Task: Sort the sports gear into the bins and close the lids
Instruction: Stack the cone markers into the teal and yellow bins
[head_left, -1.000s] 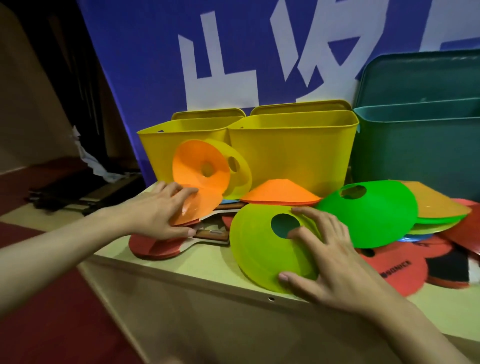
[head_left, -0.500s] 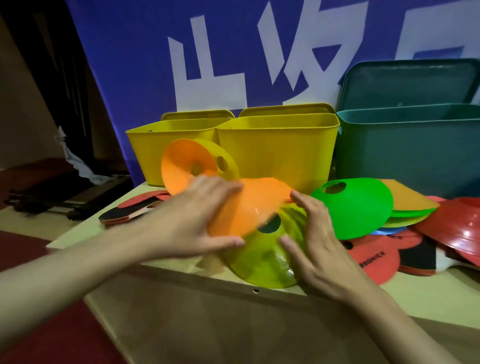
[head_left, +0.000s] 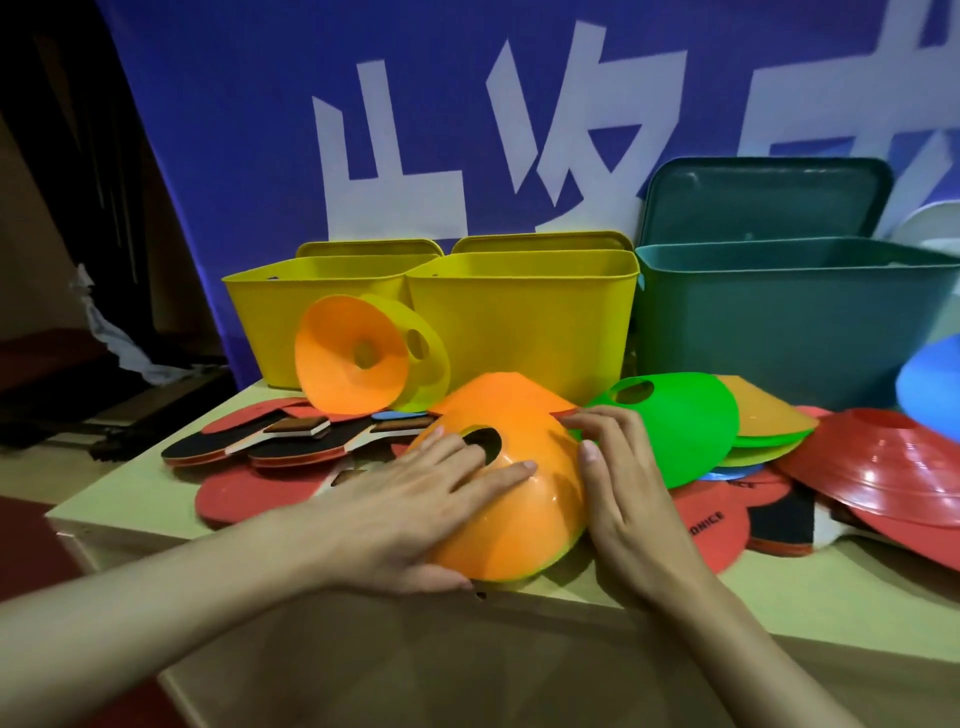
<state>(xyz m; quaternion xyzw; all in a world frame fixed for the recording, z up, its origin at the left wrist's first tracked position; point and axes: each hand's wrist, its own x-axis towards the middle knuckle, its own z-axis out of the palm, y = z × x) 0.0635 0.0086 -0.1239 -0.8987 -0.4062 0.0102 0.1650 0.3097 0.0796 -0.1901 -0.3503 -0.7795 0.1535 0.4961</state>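
Orange plastic disc cone (head_left: 524, 499) now stacked over the lime one at the table's (head_left: 119, 499) front edge, moved there from the left; left hand (head_left: 410, 512) lies flat-fingered on it, right hand (head_left: 621, 483) cups its side, fingers loosely curved. Stacking underway; yellow plastic bins (head_left: 519, 312) behind remain open, unfilled as far as visible.

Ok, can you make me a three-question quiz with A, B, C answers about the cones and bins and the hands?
1. Where is the left hand?
A. On the orange cone
B. Inside a bin
C. On a paddle

2. How many yellow bins are there?
A. One
B. Two
C. Four

3. How are the bins?
A. Lids shut
B. Tipped over
C. Open on top

Answers:
1 A, its fingers lie flat on the orange cone.
2 B, one yellow bin stands beside another.
3 C, those and the green bin show open rims.
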